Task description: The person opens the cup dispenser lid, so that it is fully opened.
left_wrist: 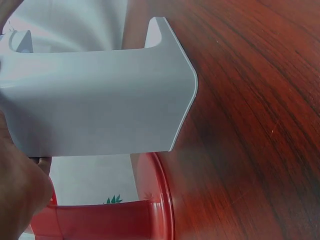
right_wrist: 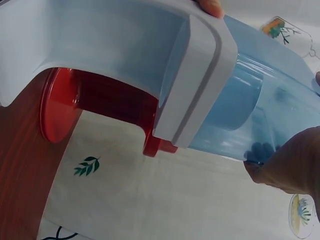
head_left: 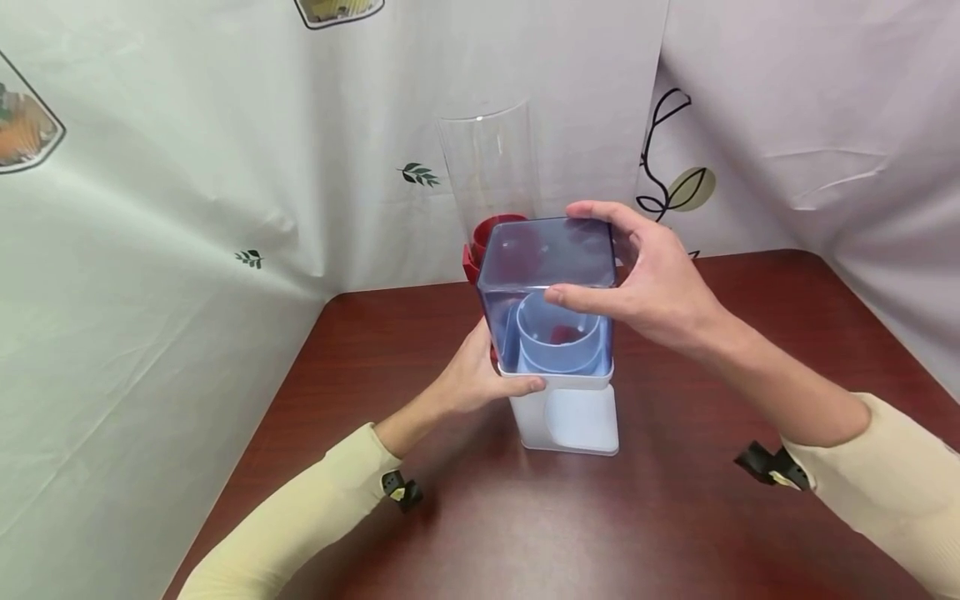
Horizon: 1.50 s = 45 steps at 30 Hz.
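A white dispenser stand (head_left: pixel 579 421) stands on the table, with a see-through blue square container (head_left: pixel 547 246) on its top collar. Inside the blue walls a round tube (head_left: pixel 558 354) is visible. My left hand (head_left: pixel 471 372) holds the stand's collar from the left side, thumb along the front. In the left wrist view part of that hand (left_wrist: pixel 22 182) shows beside the grey-white column (left_wrist: pixel 100 102). My right hand (head_left: pixel 663 287) grips the upper end of the container, thumb in front and fingers behind. The right wrist view shows the container (right_wrist: pixel 287 107) meeting the white collar (right_wrist: pixel 200 82).
Close behind stands a second dispenser, with a red stand (head_left: pixel 471 265) and a tall clear cylinder (head_left: pixel 491 158). The dark red wooden table (head_left: pixel 360 333) backs onto a hanging white printed sheet (head_left: pixel 360 192).
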Each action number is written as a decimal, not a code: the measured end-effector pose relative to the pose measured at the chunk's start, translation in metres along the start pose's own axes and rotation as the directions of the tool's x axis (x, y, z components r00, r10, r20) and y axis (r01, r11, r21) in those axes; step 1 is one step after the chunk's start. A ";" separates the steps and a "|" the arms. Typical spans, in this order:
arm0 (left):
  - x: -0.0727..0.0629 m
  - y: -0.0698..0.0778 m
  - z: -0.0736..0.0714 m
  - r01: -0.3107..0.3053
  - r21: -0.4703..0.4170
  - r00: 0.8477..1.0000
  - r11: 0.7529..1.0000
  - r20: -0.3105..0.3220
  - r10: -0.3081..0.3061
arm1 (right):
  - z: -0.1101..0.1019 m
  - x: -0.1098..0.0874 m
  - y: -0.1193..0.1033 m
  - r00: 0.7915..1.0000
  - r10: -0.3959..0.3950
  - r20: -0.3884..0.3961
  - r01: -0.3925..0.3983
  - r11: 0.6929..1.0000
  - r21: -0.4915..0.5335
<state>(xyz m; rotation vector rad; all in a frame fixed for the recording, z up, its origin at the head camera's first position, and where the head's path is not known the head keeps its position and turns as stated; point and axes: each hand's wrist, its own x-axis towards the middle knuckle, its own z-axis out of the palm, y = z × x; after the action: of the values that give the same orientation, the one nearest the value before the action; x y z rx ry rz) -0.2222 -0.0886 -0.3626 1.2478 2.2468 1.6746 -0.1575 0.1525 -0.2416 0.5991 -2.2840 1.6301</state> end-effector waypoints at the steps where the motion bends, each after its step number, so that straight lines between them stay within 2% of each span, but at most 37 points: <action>1: 0.000 0.000 0.000 0.001 -0.002 1.000 1.000 0.001 -0.001 | 0.000 0.000 0.000 1.000 -0.007 -0.001 0.007 1.000 -0.009; 6: 0.000 0.001 0.000 0.004 -0.011 1.000 1.000 0.007 -0.004 | 0.001 -0.001 0.000 1.000 -0.023 -0.003 0.022 0.999 -0.034; 15: 0.002 -0.001 0.000 -0.040 0.006 0.999 0.999 0.002 0.040 | -0.001 0.003 -0.002 1.000 0.024 -0.007 -0.024 1.000 -0.001; 20: 0.000 0.000 -0.001 -0.027 -0.001 1.000 1.000 0.005 0.027 | -0.001 0.004 -0.001 0.999 0.032 0.006 -0.032 0.999 0.013; 32: -0.001 0.004 -0.002 0.006 0.027 1.000 1.000 0.003 -0.006 | 0.001 0.002 0.000 1.000 -0.032 -0.001 0.032 0.999 0.004; 37: -0.001 0.005 -0.002 0.001 0.022 1.000 1.000 0.011 -0.002 | 0.000 0.000 0.000 1.000 -0.029 -0.006 0.029 1.000 -0.004; 45: 0.002 0.040 0.001 -0.037 0.019 0.999 0.999 0.019 0.037 | -0.003 0.002 -0.002 1.000 0.030 -0.003 -0.030 0.999 0.028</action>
<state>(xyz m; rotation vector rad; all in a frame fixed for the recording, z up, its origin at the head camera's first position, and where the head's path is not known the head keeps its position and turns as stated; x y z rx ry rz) -0.2006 -0.0835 -0.3296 1.3118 2.2487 1.6497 -0.1582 0.1548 -0.2384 0.5708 -2.2819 1.6782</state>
